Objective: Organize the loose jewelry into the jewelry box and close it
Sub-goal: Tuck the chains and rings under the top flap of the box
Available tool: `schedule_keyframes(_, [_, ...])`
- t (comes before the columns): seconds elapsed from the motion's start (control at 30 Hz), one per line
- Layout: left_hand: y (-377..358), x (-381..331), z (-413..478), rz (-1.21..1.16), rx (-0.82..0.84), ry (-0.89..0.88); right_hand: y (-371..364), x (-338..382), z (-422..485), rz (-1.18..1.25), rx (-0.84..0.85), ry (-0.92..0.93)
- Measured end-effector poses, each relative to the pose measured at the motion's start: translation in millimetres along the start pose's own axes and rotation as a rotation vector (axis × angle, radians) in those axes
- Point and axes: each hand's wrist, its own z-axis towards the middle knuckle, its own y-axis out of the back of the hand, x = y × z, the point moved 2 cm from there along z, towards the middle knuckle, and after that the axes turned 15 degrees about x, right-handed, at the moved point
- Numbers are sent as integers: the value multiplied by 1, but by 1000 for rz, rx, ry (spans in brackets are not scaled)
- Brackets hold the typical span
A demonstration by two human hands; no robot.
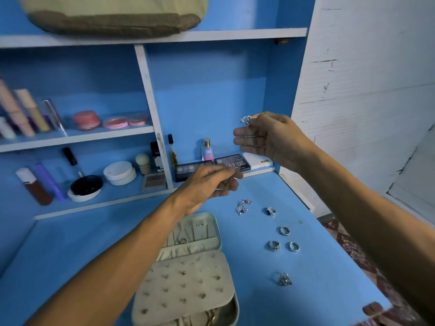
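A pale green jewelry box [217, 234] lies open on the blue tabletop [317, 278], its beige studded flap [183, 285] folded toward me. My right hand [268, 140] is raised and pinches a silver necklace pendant [246, 120]; a thin chain [244, 142] hangs down across its straight fingers. Lower and left, my left hand [209, 184] pinches the other end of the chain. Loose on the table lie another silver chain [242, 206], a dark-stone ring [270, 211], several silver rings [283, 230] and a silver cluster piece [283, 278].
Blue shelves behind hold cosmetics: eyeshadow palettes [231, 164], a perfume bottle [207, 150], a dropper bottle [173, 151], white jars [120, 172], a black dish [86, 185] and pink compacts [86, 120]. A bag [113, 22] sits on the top shelf. A white wall [376, 90] rises at right.
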Motion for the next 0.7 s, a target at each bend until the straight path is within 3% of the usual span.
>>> schedule_keyframes(0.3, [27,20,-53,178,42,107,-14,-27,-4,-11,95,-52])
schedule_keyframes(0.53, [56,12,-95,202,-56,160,-43,-84,-9,-55,192,-303])
schedule_keyframes(0.7, [60,8,-105,284,-49,172,-62,-106,-13,-299,400,-337])
